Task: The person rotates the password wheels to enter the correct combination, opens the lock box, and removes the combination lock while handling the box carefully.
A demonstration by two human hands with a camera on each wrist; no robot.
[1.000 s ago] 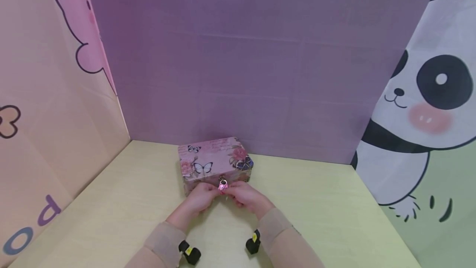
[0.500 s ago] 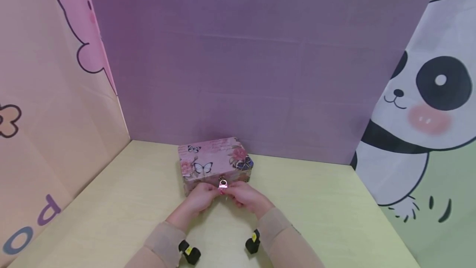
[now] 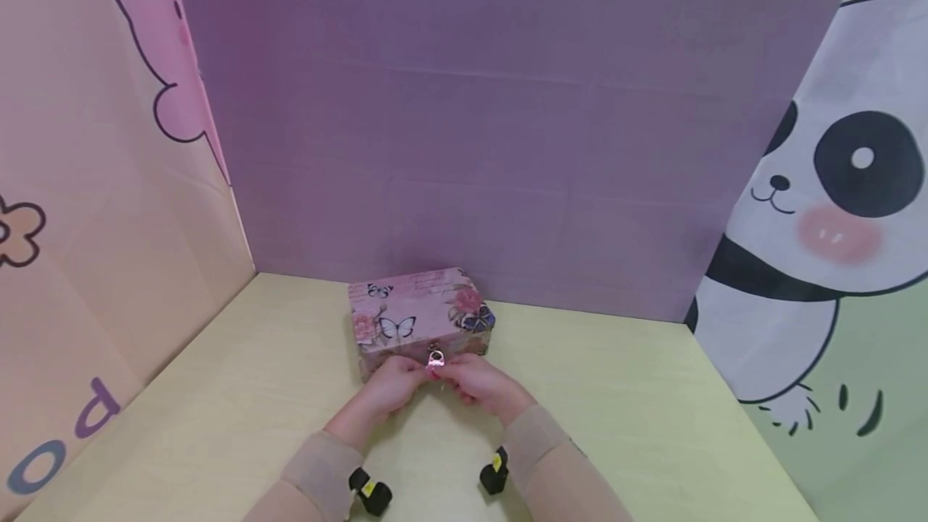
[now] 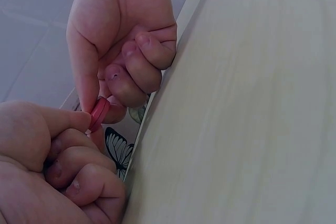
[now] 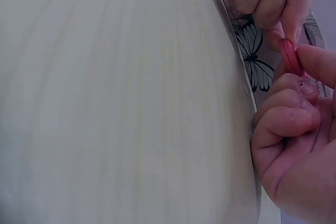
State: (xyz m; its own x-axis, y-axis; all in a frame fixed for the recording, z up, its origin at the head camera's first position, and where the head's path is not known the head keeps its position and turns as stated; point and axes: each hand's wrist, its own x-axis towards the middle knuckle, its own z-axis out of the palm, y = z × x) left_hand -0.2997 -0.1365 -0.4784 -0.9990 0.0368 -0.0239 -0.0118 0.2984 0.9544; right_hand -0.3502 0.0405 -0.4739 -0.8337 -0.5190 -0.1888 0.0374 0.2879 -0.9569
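A pink box (image 3: 413, 316) printed with butterflies and flowers sits at the back of the table, lid down. At its front clasp is a small pinkish-red padlock (image 3: 435, 364), shackle upward; whether the shackle passes through the clasp is too small to tell. My left hand (image 3: 395, 383) pinches the padlock from the left between thumb and index finger. From the other side, my right hand (image 3: 480, 381) pinches it likewise. The padlock's red edge (image 4: 100, 114) shows between the thumbs in the left wrist view. In both hands the other fingers are curled in, close to the box front.
A pale wood-look table (image 3: 616, 409) extends around the box. Behind it hangs a purple cloth (image 3: 478, 119), with a panda-printed sheet (image 3: 790, 353) on the right and a peach cartoon sheet (image 3: 109, 264) on the left. Black wrist cameras (image 3: 373, 496) sit below the sleeves.
Both hands keep their pinch on the padlock, and the box stays in place. The head view has shifted very slightly.
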